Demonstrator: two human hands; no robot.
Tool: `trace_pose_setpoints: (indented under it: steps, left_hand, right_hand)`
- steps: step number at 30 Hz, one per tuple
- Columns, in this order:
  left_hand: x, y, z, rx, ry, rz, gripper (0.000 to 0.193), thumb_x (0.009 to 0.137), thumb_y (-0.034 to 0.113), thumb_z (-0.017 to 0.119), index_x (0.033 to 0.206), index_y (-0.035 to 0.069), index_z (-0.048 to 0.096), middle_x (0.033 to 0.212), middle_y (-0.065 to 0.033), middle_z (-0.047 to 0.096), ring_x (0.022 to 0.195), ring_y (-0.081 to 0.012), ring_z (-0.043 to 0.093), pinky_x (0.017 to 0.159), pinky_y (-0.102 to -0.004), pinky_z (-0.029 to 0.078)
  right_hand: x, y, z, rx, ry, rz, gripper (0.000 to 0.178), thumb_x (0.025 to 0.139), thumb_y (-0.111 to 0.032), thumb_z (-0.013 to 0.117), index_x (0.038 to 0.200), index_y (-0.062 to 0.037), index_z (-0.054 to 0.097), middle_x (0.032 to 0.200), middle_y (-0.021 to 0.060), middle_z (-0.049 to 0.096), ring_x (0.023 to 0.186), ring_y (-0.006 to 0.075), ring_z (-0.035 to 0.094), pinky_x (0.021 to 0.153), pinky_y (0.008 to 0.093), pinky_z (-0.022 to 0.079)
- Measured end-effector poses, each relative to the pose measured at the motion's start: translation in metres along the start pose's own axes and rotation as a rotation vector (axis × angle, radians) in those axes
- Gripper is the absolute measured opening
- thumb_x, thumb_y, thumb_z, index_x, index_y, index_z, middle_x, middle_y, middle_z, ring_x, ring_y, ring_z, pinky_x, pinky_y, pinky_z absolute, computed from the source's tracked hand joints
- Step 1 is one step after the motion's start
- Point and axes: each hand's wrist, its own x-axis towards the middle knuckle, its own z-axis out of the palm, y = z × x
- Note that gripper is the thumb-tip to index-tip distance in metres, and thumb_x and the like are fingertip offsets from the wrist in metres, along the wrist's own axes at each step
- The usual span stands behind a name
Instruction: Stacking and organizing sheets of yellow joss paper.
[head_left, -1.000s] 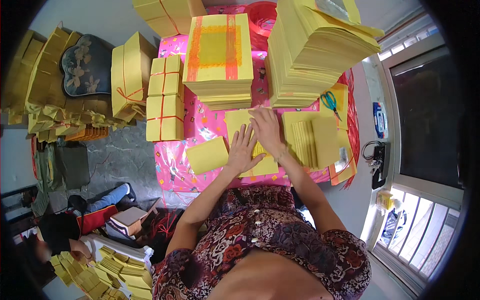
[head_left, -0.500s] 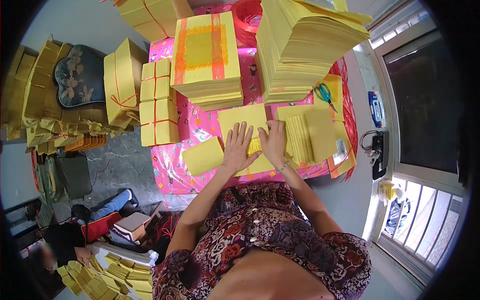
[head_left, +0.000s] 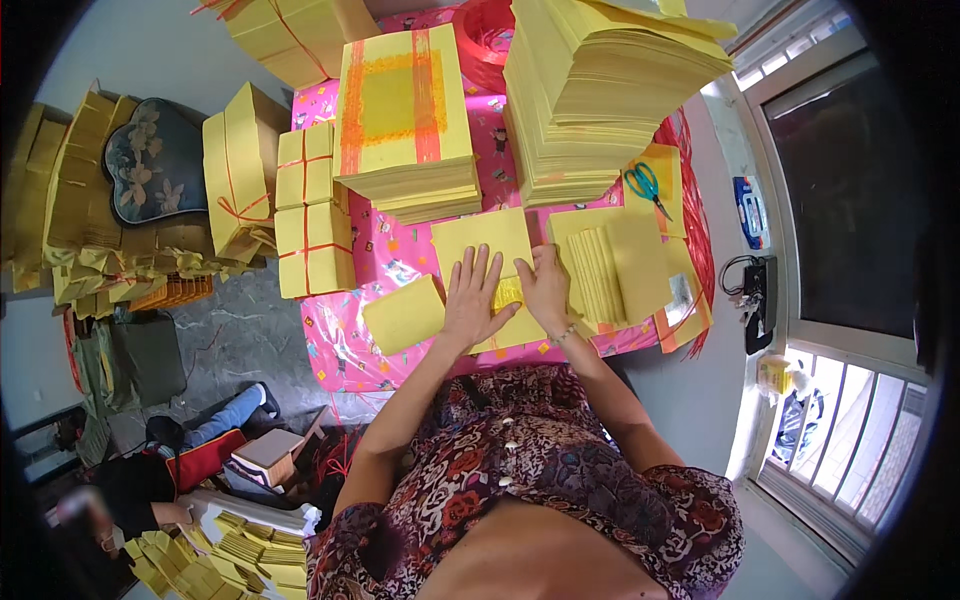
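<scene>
A yellow paper sheet [head_left: 480, 232] lies before me on the table, with a shiny gold patch [head_left: 508, 291] showing between my hands. My left hand [head_left: 471, 305] rests flat on the paper, fingers stretched out and thumb spread toward the gold patch. At the paper's right edge, my right hand [head_left: 545, 292] has bent fingers and thumb drawn in on the paper; its fingertips are partly hidden. Close by on the right is a row of folded yellow paper bundles [head_left: 594, 275] on larger sheets. A smaller folded yellow paper piece [head_left: 403, 314] lies left of my left hand.
The table has a pink patterned cover [head_left: 385, 245]. Tall yellow paper stacks [head_left: 560, 130] and an orange-printed stack [head_left: 405, 100] stand behind; tied bundles [head_left: 315, 245] stand left. Teal-handled scissors [head_left: 642, 182] lie right, beside red strings [head_left: 695, 230]. Another person [head_left: 135, 495] is at lower left.
My right hand's fingers have curled in a little more at the paper's edge. My left hand stays flat in place. The whole view has shifted slightly.
</scene>
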Motion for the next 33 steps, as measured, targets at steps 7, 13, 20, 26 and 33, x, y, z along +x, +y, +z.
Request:
trace_pose_setpoints:
  steps: [7,13,20,26,33]
  left_hand:
    - [0.000,-0.001,0.000,-0.008,0.000,-0.002,0.092,0.088,0.059,0.059,0.155,0.004,0.027,0.160,-0.0249,0.020,0.149,-0.0448,0.013,0.118,-0.0578,0.016]
    - [0.000,0.000,0.000,-0.014,-0.007,-0.010,0.094,0.087,0.059,0.060,0.155,0.005,0.026,0.161,-0.0248,0.019,0.150,-0.0445,0.012,0.118,-0.0582,0.016]
    - [-0.001,0.002,0.000,-0.004,0.004,-0.022,0.094,0.085,0.056,0.063,0.155,0.005,0.026,0.160,-0.0242,0.021,0.149,-0.0432,0.014,0.119,-0.0561,0.016]
    - [-0.001,0.001,0.001,-0.005,-0.005,-0.030,0.095,0.085,0.057,0.062,0.156,0.005,0.026,0.160,-0.0242,0.020,0.149,-0.0432,0.014,0.119,-0.0558,0.015]
    - [0.001,-0.001,0.002,0.004,0.016,-0.014,0.096,0.085,0.059,0.061,0.156,0.005,0.024,0.161,-0.0240,0.019,0.149,-0.0440,0.014,0.119,-0.0561,0.016]
  right_hand:
    - [0.003,0.002,-0.001,0.014,-0.029,-0.004,0.031,0.088,-0.020,0.072,0.102,-0.0012,0.052,0.080,0.0133,0.058,0.070,0.0320,0.060,0.064,0.0431,0.049]
    - [0.002,0.003,0.001,-0.012,-0.001,-0.018,0.030,0.087,-0.019,0.073,0.101,-0.0027,0.053,0.080,0.0135,0.060,0.068,0.0310,0.060,0.062,0.0416,0.049]
    - [0.005,-0.006,-0.008,0.039,-0.134,0.109,0.031,0.087,-0.019,0.073,0.101,-0.0037,0.050,0.082,0.0166,0.059,0.077,0.0363,0.061,0.067,0.0460,0.047]
    - [0.006,-0.004,-0.006,-0.041,-0.082,0.045,0.032,0.086,-0.019,0.073,0.103,-0.0030,0.051,0.087,0.0159,0.059,0.078,0.0356,0.061,0.068,0.0453,0.049]
    - [0.008,-0.023,-0.015,-0.158,-0.066,-0.275,0.023,0.087,-0.017,0.070,0.099,-0.0053,0.054,0.091,0.0150,0.056,0.088,0.0362,0.058,0.076,0.0449,0.049]
